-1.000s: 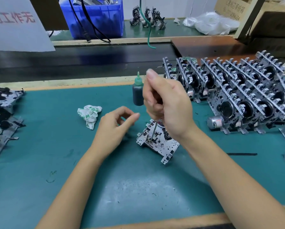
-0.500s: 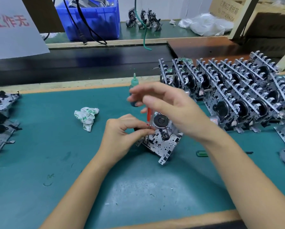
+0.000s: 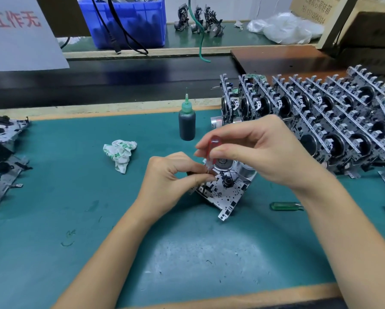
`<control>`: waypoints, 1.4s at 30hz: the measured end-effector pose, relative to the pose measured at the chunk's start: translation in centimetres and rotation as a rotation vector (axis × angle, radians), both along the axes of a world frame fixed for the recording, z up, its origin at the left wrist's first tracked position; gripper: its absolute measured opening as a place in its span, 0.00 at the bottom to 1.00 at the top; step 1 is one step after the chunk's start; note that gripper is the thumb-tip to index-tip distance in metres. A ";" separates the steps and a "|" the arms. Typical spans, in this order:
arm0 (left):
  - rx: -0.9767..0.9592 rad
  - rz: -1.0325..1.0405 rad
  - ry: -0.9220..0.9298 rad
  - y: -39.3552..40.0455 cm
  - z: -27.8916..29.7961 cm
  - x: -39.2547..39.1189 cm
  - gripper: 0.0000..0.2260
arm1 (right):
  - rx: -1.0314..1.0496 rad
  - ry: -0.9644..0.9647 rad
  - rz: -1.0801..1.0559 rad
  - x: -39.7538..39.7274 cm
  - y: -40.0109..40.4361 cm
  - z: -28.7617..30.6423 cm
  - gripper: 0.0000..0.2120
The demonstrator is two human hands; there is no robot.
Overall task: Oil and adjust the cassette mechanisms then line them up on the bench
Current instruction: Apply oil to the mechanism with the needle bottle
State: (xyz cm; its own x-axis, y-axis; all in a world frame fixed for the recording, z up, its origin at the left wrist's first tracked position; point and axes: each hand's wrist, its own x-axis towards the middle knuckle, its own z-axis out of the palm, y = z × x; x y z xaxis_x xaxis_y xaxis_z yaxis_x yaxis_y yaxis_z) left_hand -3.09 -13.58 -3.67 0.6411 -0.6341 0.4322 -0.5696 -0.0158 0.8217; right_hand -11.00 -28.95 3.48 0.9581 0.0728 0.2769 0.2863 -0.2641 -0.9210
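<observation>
Now | right hand (image 3: 260, 152) grips red screwdriver (image 3: 214, 146) | left hand (image 3: 175, 175) pinches mechanism (image 3: 222, 192)

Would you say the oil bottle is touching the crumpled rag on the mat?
Apart. The head view shows bare green mat between the oil bottle and the crumpled rag.

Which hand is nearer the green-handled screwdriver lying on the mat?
Right. The right hand sits just above the green-handled screwdriver; the left hand lies farther left.
</observation>
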 end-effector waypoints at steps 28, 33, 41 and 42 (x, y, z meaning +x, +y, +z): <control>0.035 0.006 -0.145 0.2 -0.2 0.0 0.05 | -0.124 -0.029 -0.084 -0.8 -0.1 0.0 0.11; 0.033 -0.001 -0.133 0.3 -0.2 0.0 0.05 | -0.296 -0.108 -0.139 -0.4 0.0 0.3 0.07; 0.056 -0.005 -0.118 0.3 -0.2 0.0 0.04 | -0.274 -0.154 -0.166 -0.2 0.3 0.3 0.10; 0.058 -0.009 -0.112 0.3 -0.1 0.0 0.04 | -0.273 -0.161 -0.167 -0.2 0.3 0.3 0.10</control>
